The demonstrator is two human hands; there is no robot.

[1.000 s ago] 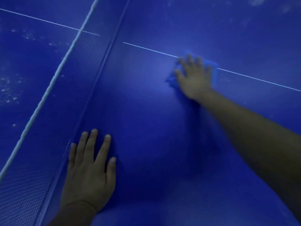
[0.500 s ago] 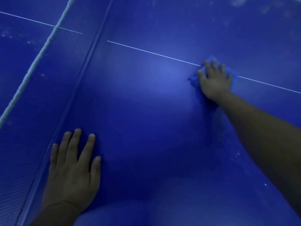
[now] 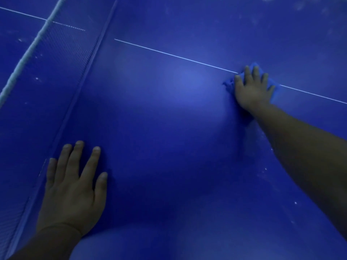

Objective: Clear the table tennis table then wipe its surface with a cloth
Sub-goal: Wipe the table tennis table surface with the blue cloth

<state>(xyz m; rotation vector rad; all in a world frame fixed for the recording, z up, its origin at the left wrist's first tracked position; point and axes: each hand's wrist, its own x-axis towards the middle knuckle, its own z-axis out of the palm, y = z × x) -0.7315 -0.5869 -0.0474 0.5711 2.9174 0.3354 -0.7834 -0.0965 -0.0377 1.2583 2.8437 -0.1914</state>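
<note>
The right hand [image 3: 252,89] lies flat with its fingers spread on a blue cloth [image 3: 229,85], pressing it down on the blue table [image 3: 169,119] right where the thin white line [image 3: 174,56] runs, so the cloth peeks out on both sides of the hand. The left hand [image 3: 73,186] rests flat on the table with straight, open fingers and holds nothing, close beside the net [image 3: 56,59]. Some small white specks [image 3: 265,168] sit on the table near the right arm.
</note>
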